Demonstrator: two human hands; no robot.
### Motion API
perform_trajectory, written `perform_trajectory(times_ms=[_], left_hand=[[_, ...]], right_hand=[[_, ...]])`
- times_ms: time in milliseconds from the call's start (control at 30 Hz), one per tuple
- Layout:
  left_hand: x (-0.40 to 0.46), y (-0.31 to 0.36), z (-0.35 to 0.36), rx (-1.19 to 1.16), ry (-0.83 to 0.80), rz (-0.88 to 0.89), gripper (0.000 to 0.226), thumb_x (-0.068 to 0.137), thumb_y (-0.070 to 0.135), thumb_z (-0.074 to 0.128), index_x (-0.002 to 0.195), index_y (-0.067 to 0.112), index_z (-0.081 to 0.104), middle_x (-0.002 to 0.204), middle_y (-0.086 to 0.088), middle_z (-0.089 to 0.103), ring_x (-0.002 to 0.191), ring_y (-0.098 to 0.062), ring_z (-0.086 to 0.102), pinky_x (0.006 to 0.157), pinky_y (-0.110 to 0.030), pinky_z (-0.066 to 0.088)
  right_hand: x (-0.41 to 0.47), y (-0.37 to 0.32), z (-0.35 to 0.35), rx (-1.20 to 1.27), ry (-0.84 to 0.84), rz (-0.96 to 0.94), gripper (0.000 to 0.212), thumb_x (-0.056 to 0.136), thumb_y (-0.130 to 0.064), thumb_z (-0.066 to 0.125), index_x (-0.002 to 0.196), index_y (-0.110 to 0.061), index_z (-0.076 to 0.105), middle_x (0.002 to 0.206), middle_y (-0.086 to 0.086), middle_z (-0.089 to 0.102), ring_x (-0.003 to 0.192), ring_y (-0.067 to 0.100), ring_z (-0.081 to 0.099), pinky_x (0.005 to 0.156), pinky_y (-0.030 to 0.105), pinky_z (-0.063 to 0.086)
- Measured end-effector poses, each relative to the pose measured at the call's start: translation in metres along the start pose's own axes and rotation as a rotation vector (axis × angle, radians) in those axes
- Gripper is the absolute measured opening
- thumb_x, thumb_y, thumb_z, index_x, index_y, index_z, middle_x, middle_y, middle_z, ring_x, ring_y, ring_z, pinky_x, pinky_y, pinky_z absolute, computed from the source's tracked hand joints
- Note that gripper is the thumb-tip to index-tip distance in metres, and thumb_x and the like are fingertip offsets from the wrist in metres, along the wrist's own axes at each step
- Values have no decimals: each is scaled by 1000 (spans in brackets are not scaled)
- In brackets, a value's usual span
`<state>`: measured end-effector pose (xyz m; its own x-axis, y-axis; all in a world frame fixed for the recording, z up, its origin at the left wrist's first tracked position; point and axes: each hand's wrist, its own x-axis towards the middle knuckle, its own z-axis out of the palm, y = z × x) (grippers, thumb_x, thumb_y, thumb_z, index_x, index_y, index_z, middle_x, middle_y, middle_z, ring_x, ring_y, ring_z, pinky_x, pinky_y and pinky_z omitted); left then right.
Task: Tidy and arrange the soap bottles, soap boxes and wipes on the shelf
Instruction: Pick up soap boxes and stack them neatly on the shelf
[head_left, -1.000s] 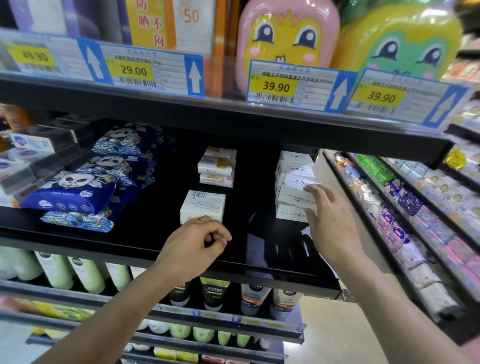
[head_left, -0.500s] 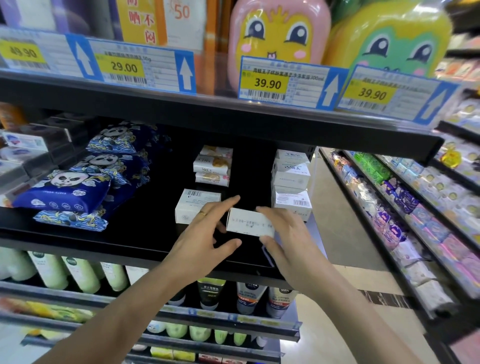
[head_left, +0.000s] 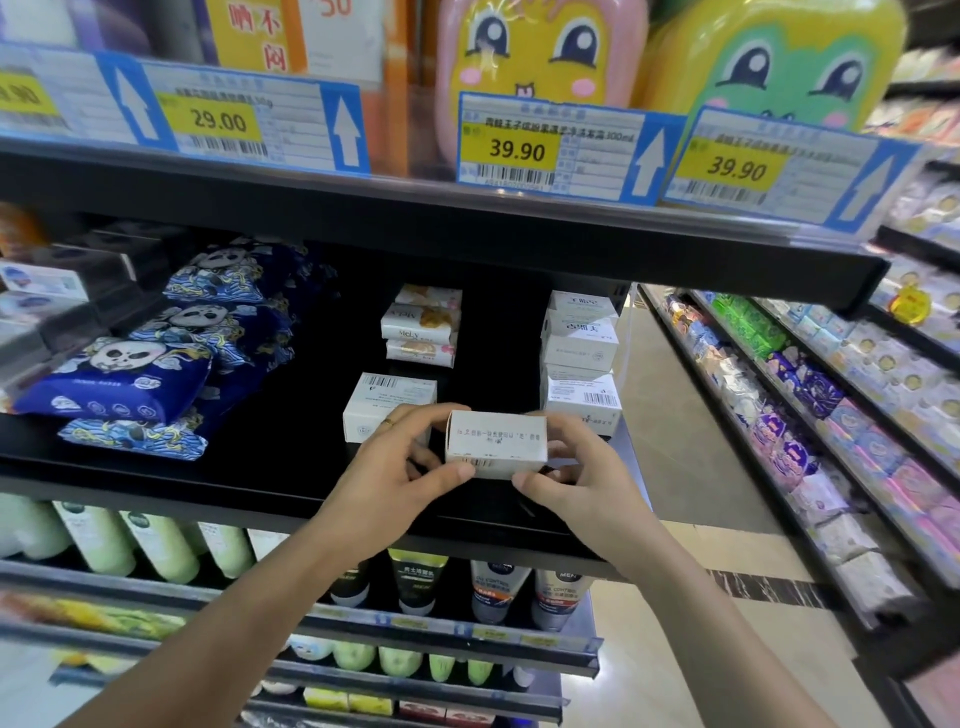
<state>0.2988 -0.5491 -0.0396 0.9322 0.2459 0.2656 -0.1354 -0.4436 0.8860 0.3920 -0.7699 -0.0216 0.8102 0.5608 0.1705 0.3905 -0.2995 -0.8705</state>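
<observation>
A small white soap box (head_left: 496, 444) is held above the front of the black shelf (head_left: 156, 480). My left hand (head_left: 387, 475) grips its left end and my right hand (head_left: 574, 478) grips its right end. Just behind it another white soap box (head_left: 387, 402) lies on the shelf. A stack of white soap boxes (head_left: 582, 358) stands at the shelf's right end. Further back sits a small pile of soap boxes with yellow print (head_left: 423, 332). Blue panda wipes packs (head_left: 130, 382) lie piled on the left.
Price tags (head_left: 550, 148) hang on the upper shelf edge, with cartoon-faced bottles (head_left: 540, 49) above. Pale green bottles (head_left: 156, 545) and dark tubes (head_left: 498, 590) fill the shelf below. Another rack of packets (head_left: 810, 410) runs along the right, across a floor aisle.
My right hand took a white box from the right stack and brought it to the middle. My left hand rose from the shelf edge and now holds the box's other end.
</observation>
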Motion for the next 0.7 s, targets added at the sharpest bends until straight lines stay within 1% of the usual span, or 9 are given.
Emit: perform_trajectory(times_ms=[67, 167, 267, 300, 433, 500, 600, 633, 700], left_hand=[[-1, 0, 0, 32, -6, 23, 56, 93, 20, 79, 132, 53, 57, 125, 19, 56, 92, -13, 66, 79, -17, 52], [-2, -2, 3, 166, 10, 55, 60, 94, 20, 78, 137, 53, 52, 124, 26, 53, 94, -11, 66, 84, -23, 54], [-3, 0, 4, 202, 26, 72, 61, 95, 20, 77, 136, 56, 49, 124, 26, 53, 95, -8, 66, 85, -25, 55], [-3, 1, 4, 206, 24, 75, 62, 94, 20, 78, 136, 56, 49, 125, 26, 53, 95, -8, 66, 84, -24, 54], [-7, 5, 4, 248, 47, 110, 61, 92, 20, 80, 135, 53, 50, 125, 28, 55, 99, -2, 62, 81, -11, 47], [-8, 7, 5, 250, 56, 89, 61, 93, 21, 79, 138, 51, 51, 116, 25, 59, 98, 3, 59, 80, -7, 44], [-10, 9, 4, 210, 66, 60, 62, 94, 20, 78, 135, 55, 50, 101, 25, 61, 94, 5, 59, 78, -7, 45], [-10, 9, 4, 201, 64, 62, 62, 94, 19, 78, 132, 58, 48, 99, 26, 62, 92, 4, 60, 78, -8, 46], [-10, 11, 3, 186, 51, 62, 63, 95, 19, 77, 128, 63, 45, 101, 35, 60, 90, 1, 61, 77, -10, 47]], right_hand=[[-1, 5, 1, -5, 13, 7, 50, 93, -16, 77, 132, -41, 58, 127, -22, 67, 119, 6, 61, 101, 38, 54], [-1, 9, 1, -13, 23, 22, 51, 92, -17, 78, 132, -40, 58, 127, -22, 67, 119, 5, 61, 102, 36, 55], [-2, 10, 0, -6, 29, 29, 51, 90, -18, 80, 131, -40, 59, 125, -22, 67, 118, 4, 61, 101, 35, 55], [-3, 9, 0, -6, 32, 26, 50, 90, -18, 80, 130, -40, 60, 125, -22, 67, 117, 4, 61, 101, 35, 55], [-5, 7, 1, 5, 50, 4, 48, 92, -17, 78, 129, -41, 60, 124, -24, 68, 120, 4, 61, 101, 36, 55], [-5, 6, 0, 27, 50, -12, 47, 94, -16, 76, 130, -41, 60, 125, -24, 68, 122, 5, 60, 102, 38, 55], [-6, 4, 1, 31, 38, -31, 47, 95, -16, 75, 134, -38, 58, 130, -23, 67, 128, 3, 58, 108, 40, 51], [-6, 4, 1, 37, 34, -32, 47, 95, -16, 75, 134, -38, 58, 131, -23, 67, 129, 3, 58, 109, 40, 50], [-6, 3, 1, 44, 32, -33, 47, 95, -17, 75, 134, -38, 58, 131, -23, 67, 129, 4, 58, 110, 41, 49]])
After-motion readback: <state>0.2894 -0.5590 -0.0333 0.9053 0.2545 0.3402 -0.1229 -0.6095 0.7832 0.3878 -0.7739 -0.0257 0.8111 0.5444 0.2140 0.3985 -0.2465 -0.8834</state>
